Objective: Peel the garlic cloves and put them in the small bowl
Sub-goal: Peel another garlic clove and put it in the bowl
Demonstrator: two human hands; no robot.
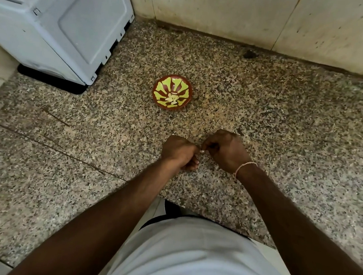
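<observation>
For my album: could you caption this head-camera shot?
Both hands, left and right, pinch a garlic clove above the counter; peeled cloves lie in the bowl.

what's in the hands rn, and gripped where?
A small pale piece, likely a garlic clove, pinched between the fingertips of the left hand and right hand. It is too small to tell which part is gripped.

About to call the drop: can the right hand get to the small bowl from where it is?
Probably yes. The right hand pinches a garlic clove just short of the small bowl, and only bare counter lies between them.
</observation>
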